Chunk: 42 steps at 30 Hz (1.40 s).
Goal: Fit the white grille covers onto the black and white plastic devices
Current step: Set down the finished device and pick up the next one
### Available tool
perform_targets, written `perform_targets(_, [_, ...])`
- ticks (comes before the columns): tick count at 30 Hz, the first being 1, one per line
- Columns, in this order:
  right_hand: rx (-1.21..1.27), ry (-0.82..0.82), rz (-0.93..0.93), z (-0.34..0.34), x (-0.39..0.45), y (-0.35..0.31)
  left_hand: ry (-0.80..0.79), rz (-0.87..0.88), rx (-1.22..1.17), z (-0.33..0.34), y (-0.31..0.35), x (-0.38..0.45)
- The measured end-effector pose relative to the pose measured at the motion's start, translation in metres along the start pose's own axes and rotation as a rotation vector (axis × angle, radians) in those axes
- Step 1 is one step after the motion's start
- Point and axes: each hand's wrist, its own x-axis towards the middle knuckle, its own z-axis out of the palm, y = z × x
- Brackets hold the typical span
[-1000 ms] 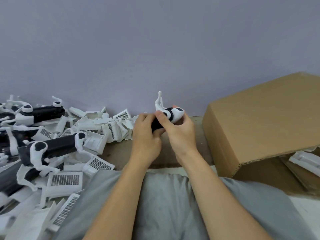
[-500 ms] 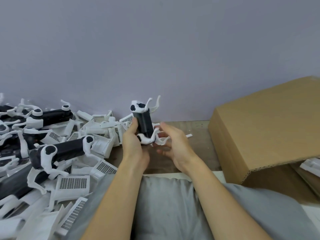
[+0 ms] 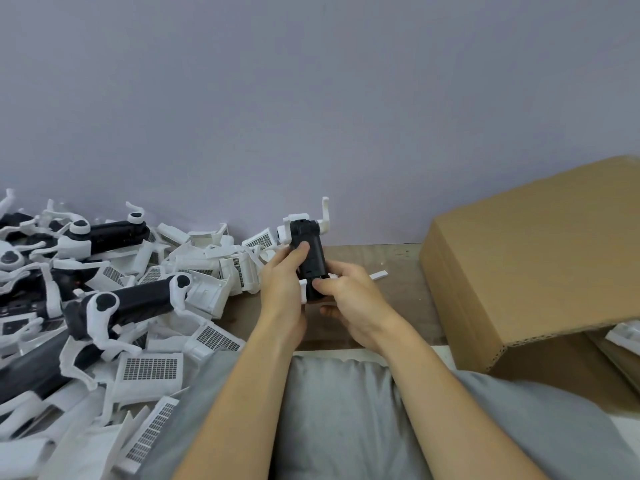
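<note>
A black and white plastic device stands nearly upright in front of me, its white brackets and a thin white arm sticking up at the top. My left hand grips its left side, thumb lying on the black body. My right hand grips its lower end from the right. A heap of loose white grille covers and more black and white devices covers the table to the left.
A large cardboard box stands at the right, with white parts showing under its flap. A small white strip lies on the brown table behind my right hand. Grey cloth lies across my lap.
The device has been turned in my hands from lying sideways to standing upright. My right hand, open half a second ago, now grips its lower end.
</note>
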Motion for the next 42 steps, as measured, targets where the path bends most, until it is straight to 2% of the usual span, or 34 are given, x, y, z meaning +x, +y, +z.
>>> perform_targets(8, [0.013, -0.074, 0.003, -0.0011, -0.0007, 0.0010, -0.002, -0.018, -0.066, -0.0026, 0.0020, -0.0013])
perform_targets(42, [0.054, -0.086, 0.048, -0.0009, -0.0006, 0.0012, -0.016, 0.022, -0.062, -0.0025, -0.0004, 0.0007])
